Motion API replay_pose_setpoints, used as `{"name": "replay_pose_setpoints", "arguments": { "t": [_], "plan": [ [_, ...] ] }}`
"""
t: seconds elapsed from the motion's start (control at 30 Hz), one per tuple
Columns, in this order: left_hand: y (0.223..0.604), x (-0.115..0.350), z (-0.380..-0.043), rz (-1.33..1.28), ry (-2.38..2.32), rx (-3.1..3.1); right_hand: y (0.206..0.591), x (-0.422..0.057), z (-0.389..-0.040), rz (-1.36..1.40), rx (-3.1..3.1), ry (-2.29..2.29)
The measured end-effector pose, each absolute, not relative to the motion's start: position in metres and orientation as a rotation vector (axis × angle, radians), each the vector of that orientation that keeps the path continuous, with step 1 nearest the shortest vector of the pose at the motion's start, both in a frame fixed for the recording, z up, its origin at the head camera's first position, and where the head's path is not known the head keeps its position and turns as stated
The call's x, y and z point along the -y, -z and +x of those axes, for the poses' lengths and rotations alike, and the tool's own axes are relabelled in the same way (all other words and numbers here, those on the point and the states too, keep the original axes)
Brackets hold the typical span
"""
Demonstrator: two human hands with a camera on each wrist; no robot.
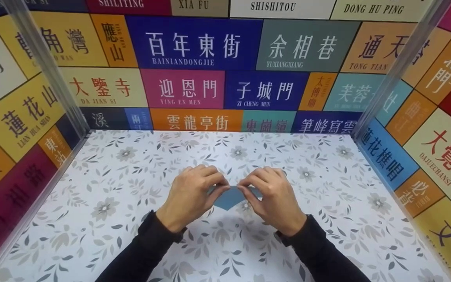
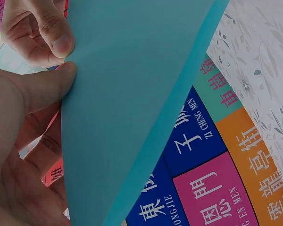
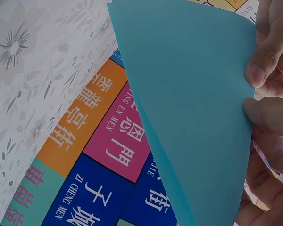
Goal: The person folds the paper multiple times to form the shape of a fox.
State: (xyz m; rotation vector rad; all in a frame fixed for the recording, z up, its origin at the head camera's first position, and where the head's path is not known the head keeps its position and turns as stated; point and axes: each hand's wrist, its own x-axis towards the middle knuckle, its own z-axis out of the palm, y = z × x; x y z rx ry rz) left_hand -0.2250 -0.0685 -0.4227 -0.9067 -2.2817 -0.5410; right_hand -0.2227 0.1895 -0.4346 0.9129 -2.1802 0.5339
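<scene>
Between both hands hangs a blue-green sheet of paper [image 1: 228, 200], folded into a triangle with its point toward the person. My left hand [image 1: 199, 192] pinches the upper edge near its middle between thumb and index finger. Close beside it, my right hand [image 1: 271, 194] pinches the same edge the same way. In the left wrist view the paper [image 2: 127, 94] shows a second layer along its slanting side. The right wrist view has the paper [image 3: 188, 103] with both thumbs pressed at its edge. Much of the sheet is hidden behind the hands in the head view.
A table [image 1: 108, 243] with a white leaf-and-flower cover lies under the hands. Colourful panels with Chinese lettering [image 1: 194, 43] stand along the back and both sides. Clear corner strips [image 1: 53, 74] run up at the left and right.
</scene>
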Motion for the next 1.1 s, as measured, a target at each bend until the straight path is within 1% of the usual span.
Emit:
{"name": "replay_pose_setpoints", "arguments": {
  "t": [0.43, 1.1],
  "plan": [
    [0.421, 0.071, -0.227, -0.912, 0.562, 2.284, 0.433, -0.193, -0.225, 0.916, 2.18, -0.547],
    [0.413, 0.096, -0.236, -0.788, 0.619, 2.292, 0.416, -0.231, -0.237, 0.774, 2.172, -0.574]
  ]
}}
